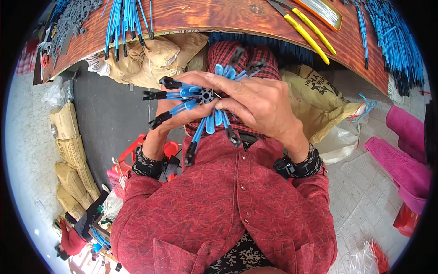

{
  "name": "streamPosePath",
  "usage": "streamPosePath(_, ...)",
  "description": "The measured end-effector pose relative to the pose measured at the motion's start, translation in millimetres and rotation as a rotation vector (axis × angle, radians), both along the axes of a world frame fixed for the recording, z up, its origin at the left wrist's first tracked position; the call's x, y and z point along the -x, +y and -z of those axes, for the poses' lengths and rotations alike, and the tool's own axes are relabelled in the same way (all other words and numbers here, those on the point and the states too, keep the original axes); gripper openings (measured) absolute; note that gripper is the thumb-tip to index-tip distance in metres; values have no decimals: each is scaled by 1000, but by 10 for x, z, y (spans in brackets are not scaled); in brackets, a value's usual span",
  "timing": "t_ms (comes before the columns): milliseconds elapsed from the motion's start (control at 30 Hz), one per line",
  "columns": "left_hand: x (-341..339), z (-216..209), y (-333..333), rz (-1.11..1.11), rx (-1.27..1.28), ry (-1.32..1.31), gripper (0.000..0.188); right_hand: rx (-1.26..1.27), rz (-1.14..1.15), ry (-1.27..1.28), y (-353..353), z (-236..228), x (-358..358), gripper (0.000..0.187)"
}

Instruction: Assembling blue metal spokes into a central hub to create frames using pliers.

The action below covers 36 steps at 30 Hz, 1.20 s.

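Observation:
In front of my chest, my left hand (pixel 197 113) is closed around a round grey slotted hub (pixel 206 95). Blue plastic arms (pixel 197 137) with black clip-like ends fan out from the hub on all sides, several passing between and under my fingers. My right hand (pixel 264 102) comes in from the right, its thumb and forefinger pinched at the hub's edge. A thin metal wire (pixel 217 95) shows between those fingertips and the hub. My left fingers behind the hub are partly hidden by the arms.
A wooden table (pixel 205 18) curves across the far side. On it lie yellow-handled cutters (pixel 306 37), blue rods (pixel 125 23), a larger blue rod pile (pixel 397 45) and grey parts (pixel 75 18). Sacks (pixel 315 91) stand below, a red stool (pixel 132 153) at left, pink cloth (pixel 401 164) at right.

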<state>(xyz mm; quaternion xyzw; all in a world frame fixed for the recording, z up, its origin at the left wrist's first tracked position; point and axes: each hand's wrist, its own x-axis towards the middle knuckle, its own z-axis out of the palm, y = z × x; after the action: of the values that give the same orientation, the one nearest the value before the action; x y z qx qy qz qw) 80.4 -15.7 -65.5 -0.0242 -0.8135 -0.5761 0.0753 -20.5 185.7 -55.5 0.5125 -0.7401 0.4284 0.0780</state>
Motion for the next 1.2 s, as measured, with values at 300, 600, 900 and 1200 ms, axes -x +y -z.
streamPosePath(300,126,60,83,40,45,227,27,58,11,142,71,56,58,27)
streamPosePath(600,146,49,64,85,18,186,28,91,164,75,-56,104,-83,18)
streamPosePath(900,111,74,-8,114,-91,151,23,159,31,-554,47,43,-214,10)
streamPosePath(1200,104,110,10,102,-213,66,25,264,26,190,21,180,-17,28)
